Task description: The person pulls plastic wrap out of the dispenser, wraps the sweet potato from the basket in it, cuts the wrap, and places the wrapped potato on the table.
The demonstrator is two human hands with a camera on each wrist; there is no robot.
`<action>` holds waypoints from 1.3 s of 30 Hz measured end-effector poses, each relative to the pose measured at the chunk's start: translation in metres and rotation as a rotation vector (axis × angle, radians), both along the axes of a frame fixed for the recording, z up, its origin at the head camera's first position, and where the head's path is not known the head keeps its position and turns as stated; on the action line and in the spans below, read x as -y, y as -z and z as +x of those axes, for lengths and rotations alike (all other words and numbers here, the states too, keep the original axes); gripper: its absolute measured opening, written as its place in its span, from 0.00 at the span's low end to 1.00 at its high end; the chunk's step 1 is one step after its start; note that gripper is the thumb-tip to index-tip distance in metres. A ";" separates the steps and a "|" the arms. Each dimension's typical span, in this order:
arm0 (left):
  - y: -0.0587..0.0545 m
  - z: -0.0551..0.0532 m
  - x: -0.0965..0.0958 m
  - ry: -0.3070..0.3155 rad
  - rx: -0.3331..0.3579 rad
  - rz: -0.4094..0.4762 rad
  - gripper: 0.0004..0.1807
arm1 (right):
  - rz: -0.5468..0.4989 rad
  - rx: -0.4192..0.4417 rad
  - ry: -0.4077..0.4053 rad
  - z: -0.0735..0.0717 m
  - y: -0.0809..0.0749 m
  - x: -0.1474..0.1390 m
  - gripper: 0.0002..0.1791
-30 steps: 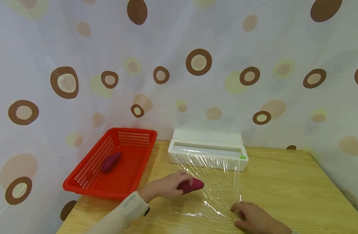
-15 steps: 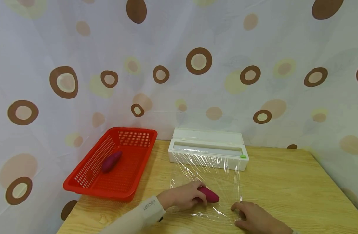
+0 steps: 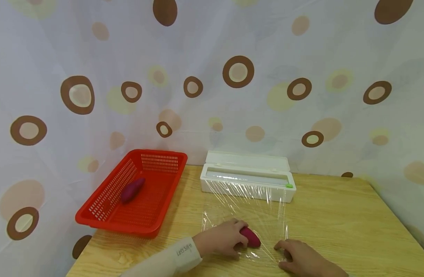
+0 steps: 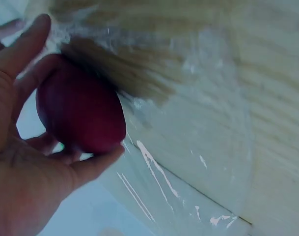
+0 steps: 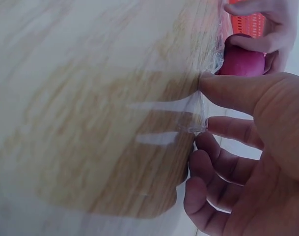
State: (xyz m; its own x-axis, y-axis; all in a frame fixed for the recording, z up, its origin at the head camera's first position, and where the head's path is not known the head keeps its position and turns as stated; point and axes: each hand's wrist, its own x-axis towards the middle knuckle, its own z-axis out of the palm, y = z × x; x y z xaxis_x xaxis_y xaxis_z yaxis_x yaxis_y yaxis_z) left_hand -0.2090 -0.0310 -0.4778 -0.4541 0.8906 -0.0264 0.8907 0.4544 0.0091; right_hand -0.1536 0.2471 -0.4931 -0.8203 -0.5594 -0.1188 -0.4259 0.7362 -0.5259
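My left hand grips a purple sweet potato, fingers curled round one end. It is just above or on a sheet of clear plastic wrap; the exact contact cannot be told. In the left wrist view the sweet potato shows its rounded end beyond my fingers. The wrap runs out over the front of a white cling film box toward me. My right hand touches the wrap's near right corner, with thumb and index finger apart in the right wrist view, where the wrap edge is bunched by the index fingertip.
A red plastic basket stands on the left, with another purple sweet potato inside. The box's lid is raised at the back, near a dotted curtain. Bare wooden table extends to the right.
My left hand has carried the sweet potato rightward and toward me over the plastic wrap, and its free tip has turned to point nearer me. The right hand has stayed at the corner.
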 end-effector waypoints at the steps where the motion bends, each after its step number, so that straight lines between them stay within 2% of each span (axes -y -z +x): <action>1: 0.001 0.002 -0.001 -0.004 -0.028 -0.009 0.10 | 0.000 0.008 0.000 0.000 0.000 -0.001 0.19; 3: 0.002 0.005 -0.003 -0.009 -0.067 -0.028 0.10 | -0.001 0.021 -0.002 -0.001 -0.001 -0.001 0.19; 8: 0.001 0.008 -0.004 -0.033 -0.109 -0.027 0.04 | -0.011 0.020 -0.008 -0.002 -0.001 -0.001 0.19; 11: -0.001 0.009 -0.004 -0.046 -0.126 -0.025 0.06 | -0.023 0.026 -0.011 -0.002 0.000 0.000 0.19; 16: -0.001 0.011 -0.004 -0.063 -0.099 -0.042 0.10 | -0.028 0.039 -0.013 -0.004 0.000 0.002 0.18; 22: 0.001 0.012 -0.002 -0.077 -0.061 -0.050 0.10 | -0.004 0.053 -0.007 -0.004 -0.002 0.004 0.17; 27: 0.001 0.009 0.000 -0.042 -0.084 -0.034 0.07 | 0.028 -0.003 0.012 -0.002 -0.003 0.008 0.15; 31: 0.002 0.007 0.000 -0.015 -0.129 -0.023 0.06 | 0.089 -0.066 0.051 0.000 -0.002 0.013 0.17; 35: 0.001 0.006 0.000 -0.016 -0.149 -0.027 0.08 | 0.135 -0.091 0.072 0.001 -0.002 0.016 0.20; 39: -0.002 0.006 0.000 -0.030 -0.131 -0.041 0.09 | 0.129 -0.128 0.047 0.000 -0.001 0.016 0.17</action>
